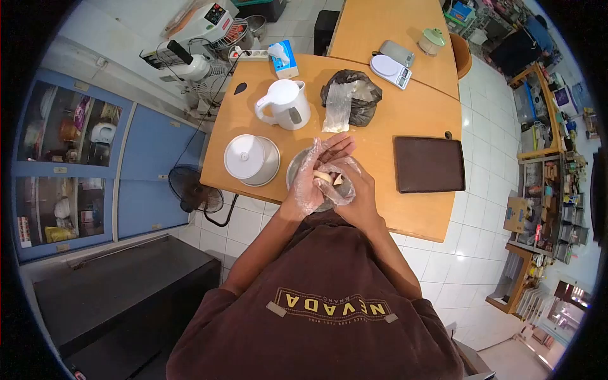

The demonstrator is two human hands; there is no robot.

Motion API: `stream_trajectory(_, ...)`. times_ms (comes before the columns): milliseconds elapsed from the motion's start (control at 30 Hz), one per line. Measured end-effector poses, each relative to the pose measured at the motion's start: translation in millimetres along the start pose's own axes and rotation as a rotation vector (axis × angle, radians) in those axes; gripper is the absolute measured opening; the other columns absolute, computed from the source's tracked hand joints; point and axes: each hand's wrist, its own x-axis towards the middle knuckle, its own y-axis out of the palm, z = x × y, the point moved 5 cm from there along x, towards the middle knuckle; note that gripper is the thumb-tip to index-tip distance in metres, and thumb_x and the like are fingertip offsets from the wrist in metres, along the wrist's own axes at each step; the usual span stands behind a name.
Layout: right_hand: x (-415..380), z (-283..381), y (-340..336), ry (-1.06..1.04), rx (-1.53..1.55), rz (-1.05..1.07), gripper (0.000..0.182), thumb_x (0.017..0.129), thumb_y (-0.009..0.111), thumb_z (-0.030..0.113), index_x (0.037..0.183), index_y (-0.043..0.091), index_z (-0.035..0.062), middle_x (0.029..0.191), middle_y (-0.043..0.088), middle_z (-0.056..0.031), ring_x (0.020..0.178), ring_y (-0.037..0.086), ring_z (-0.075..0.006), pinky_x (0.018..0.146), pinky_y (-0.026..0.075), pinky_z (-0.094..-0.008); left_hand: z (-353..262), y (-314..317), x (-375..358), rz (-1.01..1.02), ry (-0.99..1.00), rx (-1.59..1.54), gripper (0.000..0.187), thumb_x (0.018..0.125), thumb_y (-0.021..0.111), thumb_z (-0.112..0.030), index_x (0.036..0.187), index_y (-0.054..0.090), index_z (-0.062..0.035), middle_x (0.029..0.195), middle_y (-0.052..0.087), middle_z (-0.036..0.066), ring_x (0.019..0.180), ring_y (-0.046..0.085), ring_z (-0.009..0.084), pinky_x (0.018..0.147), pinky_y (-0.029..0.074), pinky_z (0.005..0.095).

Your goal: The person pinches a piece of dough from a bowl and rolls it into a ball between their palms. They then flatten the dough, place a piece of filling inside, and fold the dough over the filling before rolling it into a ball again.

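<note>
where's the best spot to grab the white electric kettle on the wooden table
Probably by the looped handle of the white plastic electric kettle, on its right side toward the black plastic bag. It stands upright with the lid shut and its spout toward the table's left edge, so a hand coming from the right meets the handle first.
</note>
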Motion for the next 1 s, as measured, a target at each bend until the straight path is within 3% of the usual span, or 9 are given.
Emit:
stream_trajectory(133, 9.6, 11.0, -17.2, -0.04, -0.079, -0.164, 0.029, 0.098, 0.067, 0.024, 0.12, 0.069, 0.0061, 0.131, 0.064, -0.0155, 0.127, 0.055, -0.0385, 0.108, 0.039, -0.0542, 7.3, -1.7, 0.3, 0.027, 0.002, -0.077, 0.054, 0.113, 0.038, -0.042, 0.153, 0.044, -0.0066, 0.151, 0.053, 0.008, 0.141, 0.049, 0.0182, 0.117, 0.042, 0.0354)
stream_trajectory(233, 26.7, 18.6, -23.1, -0.109, -0.238, -0.169, 0.05, 0.107, 0.046, 0.044, 0.136, 0.061, 0.0074, 0.15, 0.048, -0.0197, 0.147, 0.034, -0.0456, 0.118, 0.018, -0.0655, 13.1, -0.3, -0.3, -0.006, -0.001, -0.109, 0.054, 0.113, 0.038, -0.041, 0.155, 0.042, -0.0086, 0.152, 0.053, 0.006, 0.14, 0.05, 0.0172, 0.115, 0.043, 0.0357)
stream_trajectory(267, 29.3, 9.8, -14.4, -0.053, -0.307, -0.041, 0.068, 0.108, 0.026, 0.056, 0.15, 0.049, 0.0086, 0.161, 0.034, -0.0219, 0.156, 0.016, -0.045, 0.119, -0.004, -0.0696, 17.4, -1.6, 1.6, -0.002, 0.008, -0.117, 0.055, 0.113, 0.038, -0.042, 0.156, 0.041, -0.0086, 0.153, 0.052, 0.006, 0.14, 0.05, 0.0172, 0.115, 0.043, 0.0358)
stream_trajectory(333, 33.1, 8.0, 4.0, -0.052, -0.359, -0.029, 0.077, 0.106, 0.019, 0.062, 0.153, 0.047, 0.0081, 0.165, 0.029, -0.02, 0.157, 0.012, -0.0449, 0.119, -0.005, -0.0701, 17.2, 11.0, 0.7, 0.045, 0.014, -0.128, 0.06, 0.113, 0.031, -0.046, 0.16, 0.034, -0.0094, 0.16, 0.043, 0.007, 0.145, 0.043, 0.0197, 0.121, 0.035, 0.038)
stream_trajectory(433, 32.9, 10.0, 19.8, -0.066, -0.221, 0.013, 0.083, 0.105, 0.016, 0.067, 0.159, 0.037, 0.0085, 0.17, 0.018, -0.019, 0.159, 0.006, -0.0437, 0.121, -0.006, -0.067, 12.9, 27.5, -2.8, 0.086, 0.118, -0.404, 0.068, 0.111, 0.026, -0.053, 0.161, 0.031, -0.0067, 0.162, 0.04, 0.007, 0.145, 0.044, 0.0242, 0.118, 0.037, 0.041)
stream_trajectory(467, 32.5, 10.3, 21.3, -0.075, -0.111, 0.013, 0.082, 0.105, 0.015, 0.066, 0.16, 0.036, 0.0089, 0.17, 0.017, -0.0206, 0.158, 0.006, -0.0439, 0.121, -0.006, -0.0666, 10.3, 26.0, -9.1, -0.057, 0.082, -0.168, 0.074, 0.111, 0.017, -0.057, 0.166, 0.014, -0.0079, 0.172, 0.019, 0.007, 0.158, 0.018, 0.0246, 0.129, 0.012, 0.0404)
stream_trajectory(600, 30.6, 8.9, 22.7, -0.004, 0.173, 0.013, 0.09, 0.103, 0.006, 0.069, 0.162, 0.029, 0.0049, 0.17, 0.016, -0.0213, 0.159, 0.008, -0.0408, 0.125, 0.001, -0.0571, 0.8, 39.3, -21.0, 0.1, 0.352, 0.348, 0.085, 0.107, 0.007, -0.064, 0.166, 0.008, -0.0019, 0.173, 0.011, 0.012, 0.16, 0.006, 0.0247, 0.129, 0.004, 0.0397)
stream_trajectory(733, 24.2, 12.8, 24.0, 0.011, 0.355, -0.025, 0.096, 0.102, 0.005, 0.072, 0.162, 0.023, 0.0009, 0.171, 0.014, -0.0207, 0.159, 0.009, -0.0386, 0.127, 0.005, -0.0525, -29.5, 67.0, -20.8, 0.216, 0.61, 0.516, 0.091, 0.104, 0.003, -0.068, 0.166, 0.004, -0.002, 0.175, 0.002, 0.011, 0.161, 0.0, 0.0257, 0.128, 0.0, 0.0401)
stream_trajectory(1000, 37.7, 43.9, 6.6, -0.116, 0.523, -0.12, 0.104, 0.097, 0.001, 0.079, 0.165, 0.012, 0.0003, 0.172, 0.011, -0.0209, 0.159, 0.008, -0.036, 0.127, 0.006, -0.0504, -20.9, 68.1, -25.1, 0.262, 0.629, 0.928, 0.101, 0.1, 0.002, -0.075, 0.165, 0.002, 0.0022, 0.173, -0.003, 0.02, 0.16, 0.0, 0.032, 0.128, 0.001, 0.0424)
